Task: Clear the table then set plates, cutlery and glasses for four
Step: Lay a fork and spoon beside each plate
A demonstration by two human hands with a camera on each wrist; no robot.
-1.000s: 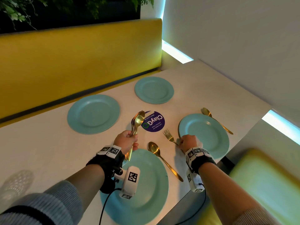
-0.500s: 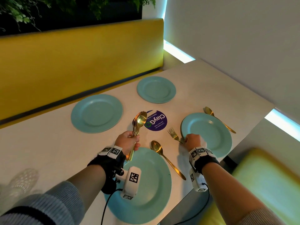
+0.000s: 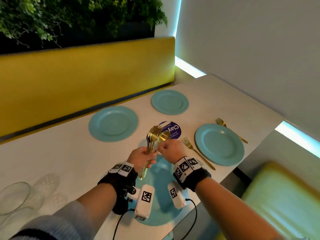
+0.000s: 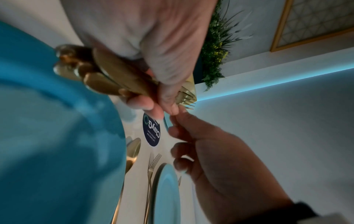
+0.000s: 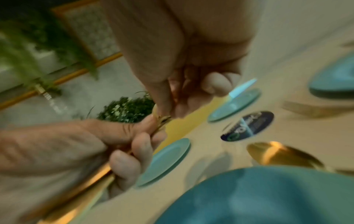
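Note:
My left hand [image 3: 147,157] grips a bundle of gold forks and spoons [image 3: 152,135], held upright above the near teal plate [image 3: 161,210]. My right hand [image 3: 161,148] has come up against the bundle and pinches the neck of one gold spoon [image 3: 164,136] at its right side. The right wrist view shows thumb and finger closed on the gold stem [image 5: 161,119]. Three more teal plates lie at far left [image 3: 113,123], far right [image 3: 169,102] and right [image 3: 220,144]. A fork [image 3: 195,151] lies left of the right plate and a spoon [image 3: 230,129] lies beyond it. Another spoon [image 4: 134,145] lies beside the near plate.
A round purple sticker [image 3: 173,129] marks the table's middle. Clear glasses [image 3: 13,196] stand at the near left. A yellow bench back [image 3: 86,75] runs along the far side, a white wall on the right, a yellow-green seat [image 3: 277,196] at the near right.
My right hand let go of the fork beside the right plate and moved left to the bundle, where it now pinches a spoon. The left hand kept its hold on the bundle.

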